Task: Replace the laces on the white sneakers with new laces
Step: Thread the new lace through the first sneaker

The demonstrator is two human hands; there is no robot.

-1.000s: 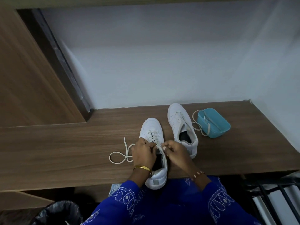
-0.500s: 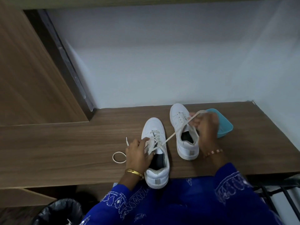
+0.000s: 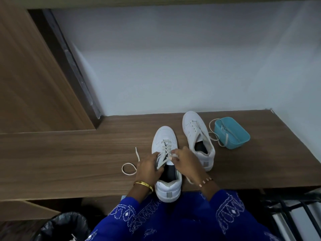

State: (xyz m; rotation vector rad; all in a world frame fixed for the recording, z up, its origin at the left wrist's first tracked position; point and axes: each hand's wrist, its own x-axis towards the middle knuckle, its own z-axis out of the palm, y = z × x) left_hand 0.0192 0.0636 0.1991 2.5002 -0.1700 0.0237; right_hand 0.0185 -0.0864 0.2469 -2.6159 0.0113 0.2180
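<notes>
Both hands (left (image 3: 147, 166), right (image 3: 186, 162)) pinching the lace (image 3: 162, 160) over the near sneaker (image 3: 165, 136).

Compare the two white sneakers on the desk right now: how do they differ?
The near sneaker has lace crossed through its eyelets, with both hands on it; the far sneaker shows bare eyelets and is untouched. The near one's heel overhangs the desk edge; the far one sits fully on. Both point toes toward the wall.

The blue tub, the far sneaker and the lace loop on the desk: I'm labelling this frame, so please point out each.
blue tub (image 3: 242, 139), head view, on its right outer wall.
far sneaker (image 3: 192, 120), head view, on its toe cap.
lace loop (image 3: 123, 168), head view, on the loop's left curve.
</notes>
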